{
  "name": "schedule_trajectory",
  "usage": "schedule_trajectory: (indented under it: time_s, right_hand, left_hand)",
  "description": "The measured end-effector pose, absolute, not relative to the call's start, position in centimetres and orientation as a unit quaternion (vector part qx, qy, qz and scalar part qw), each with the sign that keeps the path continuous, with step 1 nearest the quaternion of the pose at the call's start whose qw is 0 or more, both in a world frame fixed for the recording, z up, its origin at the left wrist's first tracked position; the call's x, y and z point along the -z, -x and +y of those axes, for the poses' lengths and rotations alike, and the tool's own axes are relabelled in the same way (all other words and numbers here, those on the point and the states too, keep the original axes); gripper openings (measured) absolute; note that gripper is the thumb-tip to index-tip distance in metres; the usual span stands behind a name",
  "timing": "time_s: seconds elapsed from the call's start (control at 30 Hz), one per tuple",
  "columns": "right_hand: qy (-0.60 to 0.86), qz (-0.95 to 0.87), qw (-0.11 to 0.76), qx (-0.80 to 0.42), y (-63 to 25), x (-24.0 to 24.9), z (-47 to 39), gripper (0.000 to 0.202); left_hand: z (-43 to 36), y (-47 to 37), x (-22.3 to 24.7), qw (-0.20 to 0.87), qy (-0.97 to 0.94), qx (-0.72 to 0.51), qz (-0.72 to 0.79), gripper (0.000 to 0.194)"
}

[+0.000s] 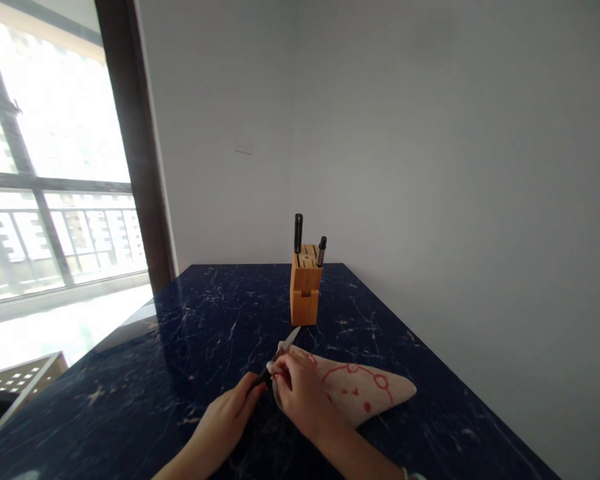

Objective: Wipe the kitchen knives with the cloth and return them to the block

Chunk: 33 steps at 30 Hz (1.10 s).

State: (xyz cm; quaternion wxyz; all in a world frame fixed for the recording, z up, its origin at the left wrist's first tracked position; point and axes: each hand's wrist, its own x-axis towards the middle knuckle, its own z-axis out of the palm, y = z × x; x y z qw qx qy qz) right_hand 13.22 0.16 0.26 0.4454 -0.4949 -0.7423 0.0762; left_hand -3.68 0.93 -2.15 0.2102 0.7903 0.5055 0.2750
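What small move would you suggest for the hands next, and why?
I would probably slide the right hand, with the pale cloth with red markings, slowly towards the knife tip, fingers clear of the edge. The left hand holds the black-handled metal knife by its handle, the right pinches cloth against the blade, and the blade's tip end is bare.

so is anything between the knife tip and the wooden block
Nothing visible stands between the tip of the knife and the wooden block just beyond it. The cloth, pinched in the right hand, sits against the knife farther back from its tip.
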Motion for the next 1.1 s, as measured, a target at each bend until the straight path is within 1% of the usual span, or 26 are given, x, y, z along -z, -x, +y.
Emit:
schedule_trajectory:
  time_s: [0.07, 0.23, 0.4, 0.6, 0.8, 0.97, 1.1]
  right_hand:
    - [0.503, -0.739, 0.441, -0.08, -13.21, -0.27, 0.08, 0.015]
    - [0.474, -0.746, 0.462, -0.076, -13.07, -0.67, -0.16, 0.017]
    - [0.49, -0.747, 0.442, -0.084, -13.17, -0.37, -0.04, 0.017]
    - [0.473, -0.751, 0.453, -0.086, -13.08, -0.44, -0.07, 0.018]
    - [0.508, -0.748, 0.417, -0.095, -13.05, -0.47, -0.12, 0.016]
    - [0.487, -0.75, 0.437, -0.097, -13.17, -0.63, -0.23, 0.016]
    - [0.492, -0.758, 0.42, -0.087, -13.23, -0.35, 0.01, 0.016]
  left_hand:
    - [0.96, 3.71, 2.17, 0.212, -0.79, -0.273, 0.506, 0.025]
    - [1.05, 3.87, 2.39, 0.204, -0.794, -0.264, 0.508, 0.028]
    - [0.9, 3.78, 1.95, 0.216, -0.797, -0.264, 0.499, 0.026]
    - [1.23, 3.83, 2.45, 0.207, -0.799, -0.25, 0.507, 0.029]
    - [1.13, 3.82, 2.28, 0.226, -0.793, -0.271, 0.497, 0.027]
    - [1.17, 3.81, 2.2, 0.217, -0.796, -0.246, 0.509, 0.028]
    - [1.1, 3.75, 2.09, 0.212, -0.794, -0.253, 0.51, 0.027]
